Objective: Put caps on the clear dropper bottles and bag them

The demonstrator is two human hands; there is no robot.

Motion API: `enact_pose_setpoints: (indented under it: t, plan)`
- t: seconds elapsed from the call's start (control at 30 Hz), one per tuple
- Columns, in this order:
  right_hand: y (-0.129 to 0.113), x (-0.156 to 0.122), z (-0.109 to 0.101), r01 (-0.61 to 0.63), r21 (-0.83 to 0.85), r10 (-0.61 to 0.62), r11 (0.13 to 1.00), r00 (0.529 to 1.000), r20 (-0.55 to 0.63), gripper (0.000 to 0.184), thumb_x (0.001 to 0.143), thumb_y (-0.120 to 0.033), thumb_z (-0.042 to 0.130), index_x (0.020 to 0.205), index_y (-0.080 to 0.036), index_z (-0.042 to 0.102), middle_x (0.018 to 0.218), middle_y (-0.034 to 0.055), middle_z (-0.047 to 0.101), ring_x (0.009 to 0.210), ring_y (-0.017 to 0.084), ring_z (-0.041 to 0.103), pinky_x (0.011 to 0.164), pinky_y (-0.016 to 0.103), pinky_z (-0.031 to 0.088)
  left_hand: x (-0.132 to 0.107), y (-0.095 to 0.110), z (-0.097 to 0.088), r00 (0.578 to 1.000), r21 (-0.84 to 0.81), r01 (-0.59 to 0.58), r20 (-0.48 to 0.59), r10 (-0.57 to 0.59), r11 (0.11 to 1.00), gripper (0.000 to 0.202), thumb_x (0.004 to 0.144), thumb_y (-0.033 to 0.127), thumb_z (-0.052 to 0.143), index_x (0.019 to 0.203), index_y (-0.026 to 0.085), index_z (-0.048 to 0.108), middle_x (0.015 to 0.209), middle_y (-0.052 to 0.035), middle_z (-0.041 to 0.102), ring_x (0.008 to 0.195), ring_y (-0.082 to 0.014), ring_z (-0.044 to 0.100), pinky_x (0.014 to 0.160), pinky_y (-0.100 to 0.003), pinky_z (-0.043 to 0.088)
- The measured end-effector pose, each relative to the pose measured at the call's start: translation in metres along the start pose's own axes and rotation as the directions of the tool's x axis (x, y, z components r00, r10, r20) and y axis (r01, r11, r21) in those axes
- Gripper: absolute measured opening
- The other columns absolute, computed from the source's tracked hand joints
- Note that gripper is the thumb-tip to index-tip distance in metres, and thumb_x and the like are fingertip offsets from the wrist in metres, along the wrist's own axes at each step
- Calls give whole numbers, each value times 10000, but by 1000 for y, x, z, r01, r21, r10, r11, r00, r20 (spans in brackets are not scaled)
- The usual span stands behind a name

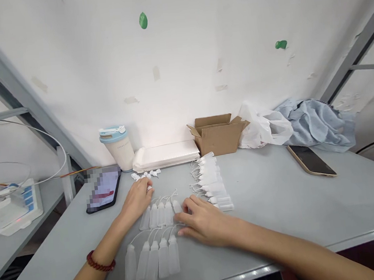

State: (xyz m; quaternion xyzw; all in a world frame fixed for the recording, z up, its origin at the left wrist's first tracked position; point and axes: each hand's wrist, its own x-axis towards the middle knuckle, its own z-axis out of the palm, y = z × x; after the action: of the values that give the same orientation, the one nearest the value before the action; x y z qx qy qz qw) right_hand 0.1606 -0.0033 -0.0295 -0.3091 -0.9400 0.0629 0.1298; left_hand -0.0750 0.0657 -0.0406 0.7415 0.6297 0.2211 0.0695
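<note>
My left hand (pixel 138 197) reaches toward a scatter of small white caps (pixel 147 175), its fingers curled and pinched on one cap at its tip. My right hand (pixel 204 221) lies on the table with fingers together, touching the right end of a row of small translucent squeeze bottles (pixel 159 214). A second row of the same bottles (pixel 153 259) lies nearer to me. A third batch of bottles (pixel 211 179) lies stacked in a column just beyond my right hand. A dark red bead bracelet (pixel 100 262) circles my left wrist.
On the grey table (pixel 280 201) sit a phone (pixel 103 189) at left, a lidded cup (pixel 118 147), a white flat stack (pixel 167 155), an open cardboard box (pixel 218 134), a plastic bag (pixel 262 127), blue cloth (pixel 318 121) and another phone (pixel 311 160). Left shelf holds a power strip (pixel 13 207).
</note>
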Motion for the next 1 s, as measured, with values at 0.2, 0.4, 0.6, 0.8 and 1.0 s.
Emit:
enact_pose_setpoints:
  t: [0.2, 0.4, 0.6, 0.8, 1.0]
  plan:
    - [2, -2, 0, -34, -77, 37, 996, 999, 33, 330, 927, -448, 394, 957, -188, 596, 862, 81, 538, 822, 201, 468, 736, 327, 376, 1, 11, -4, 998, -180, 63, 21, -60, 982, 221, 725, 368, 520, 824, 172, 540, 799, -55, 653, 764, -222, 633, 710, -347, 497]
    - [13, -3, -3, -74, 6, 74, 997, 985, -153, 194, 926, -307, 429, 973, -183, 570, 861, 75, 543, 807, 194, 469, 725, 312, 372, -6, 35, -23, 974, -629, 213, 195, -113, 747, 323, 657, 415, 676, 833, 162, 579, 809, -35, 634, 777, -192, 614, 689, -298, 493]
    - [22, -5, -6, -130, 226, 212, 965, 896, -391, 116, 899, -180, 411, 885, -186, 526, 831, 59, 579, 774, 180, 493, 700, 299, 379, -17, 50, -37, 895, -678, 273, 439, 79, 682, 248, 730, 409, 654, 825, 181, 682, 719, -9, 633, 642, -140, 557, 660, -265, 452]
    - [16, -5, -15, -170, 563, 401, 809, 860, -315, 84, 897, -256, 443, 841, -202, 473, 761, 4, 548, 703, 137, 501, 612, 241, 380, -23, 57, -35, 830, -687, 323, 536, 155, 651, 266, 752, 396, 635, 909, 189, 688, 761, -17, 643, 656, -147, 569, 683, -270, 463]
    - [9, -4, -23, -211, 743, 454, 636, 880, -139, 117, 882, -302, 481, 826, -200, 471, 735, -18, 565, 682, 115, 500, 536, 208, 327, -23, 62, -32, 910, -757, 273, 403, 96, 594, 251, 720, 392, 664, 833, 174, 612, 693, -3, 601, 652, -153, 572, 677, -295, 485]
